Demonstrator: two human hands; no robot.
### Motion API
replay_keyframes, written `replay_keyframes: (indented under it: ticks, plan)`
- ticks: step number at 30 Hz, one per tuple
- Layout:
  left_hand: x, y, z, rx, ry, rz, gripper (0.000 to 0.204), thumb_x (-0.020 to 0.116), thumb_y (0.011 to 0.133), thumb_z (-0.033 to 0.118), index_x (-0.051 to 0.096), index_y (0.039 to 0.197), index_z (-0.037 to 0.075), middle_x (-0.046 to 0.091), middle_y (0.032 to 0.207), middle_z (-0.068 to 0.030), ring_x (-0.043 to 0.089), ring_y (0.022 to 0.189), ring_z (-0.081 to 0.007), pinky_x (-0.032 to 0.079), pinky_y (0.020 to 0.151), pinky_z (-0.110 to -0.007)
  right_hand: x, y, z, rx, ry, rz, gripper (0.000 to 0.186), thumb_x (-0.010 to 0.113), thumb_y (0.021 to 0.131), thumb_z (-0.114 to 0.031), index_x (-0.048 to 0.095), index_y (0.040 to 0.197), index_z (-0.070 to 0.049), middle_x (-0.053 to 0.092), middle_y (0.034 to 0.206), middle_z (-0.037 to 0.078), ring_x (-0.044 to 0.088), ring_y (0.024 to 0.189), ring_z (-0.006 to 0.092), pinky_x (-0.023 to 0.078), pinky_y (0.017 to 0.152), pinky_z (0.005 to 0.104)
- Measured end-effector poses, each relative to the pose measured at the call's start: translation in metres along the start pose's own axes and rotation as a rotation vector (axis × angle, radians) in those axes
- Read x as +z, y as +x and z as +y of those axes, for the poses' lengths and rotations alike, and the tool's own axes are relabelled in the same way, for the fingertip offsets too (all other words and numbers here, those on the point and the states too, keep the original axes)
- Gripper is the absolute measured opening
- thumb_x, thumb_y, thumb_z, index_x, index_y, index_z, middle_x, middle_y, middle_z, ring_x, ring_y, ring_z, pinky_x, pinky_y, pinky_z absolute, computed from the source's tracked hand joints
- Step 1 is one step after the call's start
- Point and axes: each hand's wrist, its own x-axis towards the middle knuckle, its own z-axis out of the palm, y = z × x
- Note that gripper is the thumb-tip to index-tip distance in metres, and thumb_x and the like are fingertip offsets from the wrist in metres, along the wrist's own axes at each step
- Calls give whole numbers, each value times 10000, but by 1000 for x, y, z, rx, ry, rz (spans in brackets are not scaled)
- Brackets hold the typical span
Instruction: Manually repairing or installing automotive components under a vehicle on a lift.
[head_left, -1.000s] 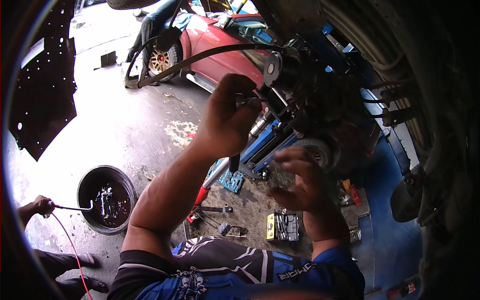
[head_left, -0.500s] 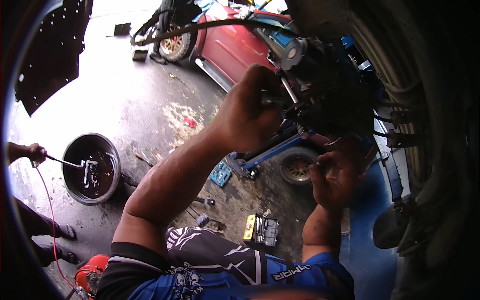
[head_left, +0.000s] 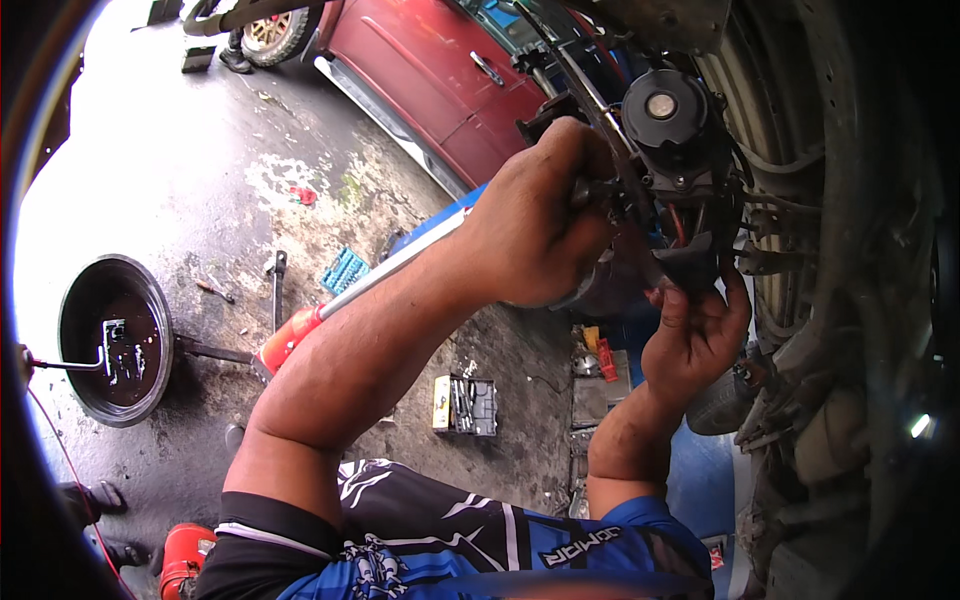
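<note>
My left hand [head_left: 545,225] is closed, fingertips curled around a small dark part at the underside mechanism; exactly what it grips is partly hidden. Above and right of it is a black cylindrical housing [head_left: 665,120] with a round metal centre, a red wire [head_left: 678,225] below it. My right hand [head_left: 700,340], lower right, has its bent fingers raised against a dark bracket-like piece [head_left: 685,262] beneath that housing, gripping its lower part. Lines and metal rods run up behind my left hand.
Vehicle underbody [head_left: 820,220] fills the right. A red car [head_left: 420,80] stands beyond. On the floor are a black basin [head_left: 115,258], blue socket case [head_left: 342,268], toolbox [head_left: 465,405], red-and-silver jack handle [head_left: 290,340] and red container [head_left: 180,560]. Another person's foot [head_left: 105,497] shows at left.
Both hands moved right in the picture. My right hand rose from open in mid-air onto the dark piece below the housing. The view shifted, bringing the housing more clearly into sight.
</note>
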Motion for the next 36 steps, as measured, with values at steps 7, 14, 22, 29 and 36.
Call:
replay_keyframes:
  ticks: [7, 14, 22, 29, 36]
  plan:
    - [11, 10, -10, -43, -59, 51, 333, 562, 753, -20, 441, 1060, 24, 575, 964, -135, 601, 884, -238, 478, 773, -339, 5, -41, 0, 37, 241, 31, 343, 668, 881, -80, 482, 1139, 50, 618, 787, 83, 568, 669, 103, 445, 651, 202]
    - [15, 15, -13, 62, -18, 57, 363, 603, 763, 13, 431, 1083, 11, 578, 982, -155, 621, 889, -280, 493, 789, -356, 16, -52, -5, 274, 250, -102, 245, 713, 807, -53, 560, 985, 18, 616, 817, 85, 564, 661, 120, 440, 609, 238]
    - [17, 15, -7, 83, 88, 33, 339, 599, 762, -21, 454, 1068, -4, 595, 947, -146, 642, 890, -220, 506, 752, -340, -8, -38, 8, 171, 460, -146, 232, 722, 778, -83, 596, 953, 1, 607, 810, 87, 577, 713, 168, 459, 665, 282]
    - [31, 14, 3, 219, 213, 69, 332, 588, 705, -28, 520, 1028, 9, 542, 891, -124, 597, 802, -246, 466, 695, -343, 57, -58, 56, 271, 600, -422, 329, 677, 879, -202, 542, 1119, -21, 555, 1033, 72, 543, 908, 143, 452, 784, 287]
    - [42, -1, -7, -25, 208, 83, 321, 581, 748, 11, 469, 1047, 36, 541, 852, -90, 547, 793, -157, 455, 694, -318, 115, -55, 77, 258, 708, -531, 353, 515, 977, -348, 573, 973, 0, 579, 860, 122, 548, 821, 213, 411, 710, 363]
